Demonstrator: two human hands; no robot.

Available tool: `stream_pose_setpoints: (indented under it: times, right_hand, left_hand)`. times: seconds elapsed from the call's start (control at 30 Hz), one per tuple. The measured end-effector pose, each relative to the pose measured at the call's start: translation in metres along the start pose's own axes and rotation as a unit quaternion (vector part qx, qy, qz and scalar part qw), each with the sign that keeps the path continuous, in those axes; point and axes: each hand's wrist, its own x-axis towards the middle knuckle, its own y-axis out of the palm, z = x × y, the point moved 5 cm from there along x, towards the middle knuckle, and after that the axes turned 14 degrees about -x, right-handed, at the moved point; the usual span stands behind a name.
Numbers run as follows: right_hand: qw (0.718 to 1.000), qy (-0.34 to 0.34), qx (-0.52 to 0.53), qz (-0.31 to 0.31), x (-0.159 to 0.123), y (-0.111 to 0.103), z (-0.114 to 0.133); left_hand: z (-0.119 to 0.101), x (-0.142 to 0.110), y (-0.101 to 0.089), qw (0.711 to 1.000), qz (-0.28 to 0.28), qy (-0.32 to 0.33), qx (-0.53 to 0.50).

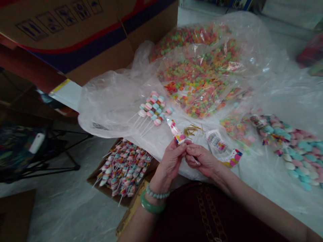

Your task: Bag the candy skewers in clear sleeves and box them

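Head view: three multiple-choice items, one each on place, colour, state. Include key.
1. The candy sticks lie: A in a clear bag; B in a cardboard box; C on a lap.
2. The bangle on the left wrist is: A red; B black; C green.
3. The printed wrapper is: A lying flat; B held up between the left hand and right hand; C boxed.

1 B: the box sits left of the hands, packed with sticks.
2 C: a green band shows.
3 B: the fingertips meet at its lower end.
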Motion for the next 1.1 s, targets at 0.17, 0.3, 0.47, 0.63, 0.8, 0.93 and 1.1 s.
stream_pose_setpoints:
  times: [0.17,0.3,0.47,0.63,0.8,0.93,1.1]
  right_hand:
    - [0.995,0.045,-0.085,0.027,-0.006,-0.004,0.001]
    - [0.991,0.069,-0.113,0.016,-0.003,0.0,-0.002]
    - [0.968,-0.034,-0.231,-0.095,0.001,0.003,0.006]
    - [0.93,-0.023,-0.345,-0.121,-0.009,-0.006,0.005]
    - [0.878,-0.058,-0.447,-0.163,-0.014,-0.009,0.016]
    - [0.697,-0.217,-0.649,-0.213,-0.022,0.01,0.031]
    - [0.558,-0.252,-0.757,-0.229,-0.033,0.02,0.021]
  left_hand:
    - [-0.027,0.01,-0.007,0.987,-0.012,-0.025,-0.156]
    - [-0.035,0.013,-0.002,0.987,-0.026,0.025,-0.16]
    - [-0.016,0.008,0.003,0.99,-0.042,0.018,-0.134]
    - [-0.02,0.008,-0.005,0.991,-0.058,0.023,-0.116]
    - [-0.027,0.007,-0.005,0.991,-0.077,0.089,-0.056]
    - [-0.021,0.005,-0.005,0.987,-0.093,0.111,0.07]
    - [-0.011,0.0,-0.009,0.992,-0.097,0.045,0.064]
